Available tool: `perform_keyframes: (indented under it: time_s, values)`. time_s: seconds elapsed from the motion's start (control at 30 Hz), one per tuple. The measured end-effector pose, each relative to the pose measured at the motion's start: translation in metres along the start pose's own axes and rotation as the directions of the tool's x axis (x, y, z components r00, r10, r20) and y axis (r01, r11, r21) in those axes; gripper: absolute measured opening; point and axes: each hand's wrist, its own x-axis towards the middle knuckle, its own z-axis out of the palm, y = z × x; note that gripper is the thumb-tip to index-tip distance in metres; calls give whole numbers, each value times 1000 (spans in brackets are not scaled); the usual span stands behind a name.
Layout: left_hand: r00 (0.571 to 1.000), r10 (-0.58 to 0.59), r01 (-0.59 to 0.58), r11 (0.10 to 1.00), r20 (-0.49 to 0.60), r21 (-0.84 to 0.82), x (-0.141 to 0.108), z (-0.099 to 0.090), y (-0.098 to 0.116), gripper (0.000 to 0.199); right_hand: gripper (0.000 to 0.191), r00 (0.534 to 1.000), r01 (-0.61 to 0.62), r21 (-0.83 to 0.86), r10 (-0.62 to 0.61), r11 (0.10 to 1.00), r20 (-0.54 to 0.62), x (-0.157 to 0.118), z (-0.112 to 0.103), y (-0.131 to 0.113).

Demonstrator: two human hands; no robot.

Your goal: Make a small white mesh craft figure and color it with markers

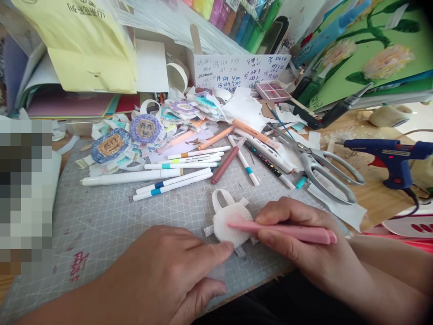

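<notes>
A small white padded oval piece (225,225) with a loop on top and short strips round its edge lies on the grey cutting mat (101,216). Pale pink colour marks its middle. My right hand (294,230) grips a pink marker (291,231), whose tip touches the oval. The index fingertip of my left hand (179,266) rests on the oval's lower edge; its thumb is apart below, and nothing shows between them. Beyond the oval are a dark red marker (226,164) and several white markers (176,184).
Grey scissors (326,167) lie at right, with a blue glue gun (394,158) further right. Decorated ovals (111,145) and paper scraps pile up behind the markers. A handwritten card (237,70) stands at the back. Yellow packaging (91,40) is at upper left.
</notes>
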Motion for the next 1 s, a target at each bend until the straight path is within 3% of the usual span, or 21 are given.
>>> perform_keyframes:
  time_s: [0.4,0.77,0.83,1.0]
  values:
    - [999,-6,7,1000,44,-30,-1,2,-1,23,7,1000,10,-6,-10,1000,9,-1,-1,1]
    - [999,30,-32,999,-33,-38,-4,7,-5,31,19,999,-47,-10,47,999,-1,2,-4,0]
    - [999,24,-25,999,-27,-35,-5,7,-5,31,20,998,-51,-1,51,999,-48,2,-5,1]
    - [1000,8,-8,999,-5,-31,-7,5,-3,30,19,999,-36,12,36,999,-29,3,-4,0]
